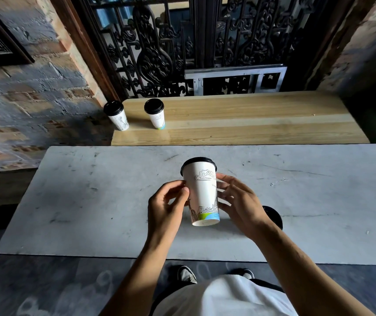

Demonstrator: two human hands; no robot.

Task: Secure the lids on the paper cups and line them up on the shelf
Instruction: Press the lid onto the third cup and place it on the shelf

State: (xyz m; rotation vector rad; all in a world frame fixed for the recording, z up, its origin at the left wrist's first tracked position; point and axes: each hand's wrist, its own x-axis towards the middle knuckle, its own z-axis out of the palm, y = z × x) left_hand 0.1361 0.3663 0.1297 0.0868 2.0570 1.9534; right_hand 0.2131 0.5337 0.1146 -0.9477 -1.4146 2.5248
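Note:
A white paper cup (pixel 203 195) with line drawings and a black lid (pixel 198 161) on top is held tilted away from me above the grey table (pixel 91 201). My left hand (pixel 167 208) holds its left side with thumb and fingertips. My right hand (pixel 239 204) holds its right side with curled fingers. Two more lidded cups stand on the wooden shelf (pixel 250 124) at its left end: one (pixel 116 115) at the very edge, the other (pixel 156 114) just to its right.
Another black lid (pixel 273 216) lies on the grey table, partly hidden behind my right wrist. Behind the shelf rise a dark carved screen (pixel 159 42) and a metal frame (pixel 237 78). A brick wall (pixel 23 99) runs along the left.

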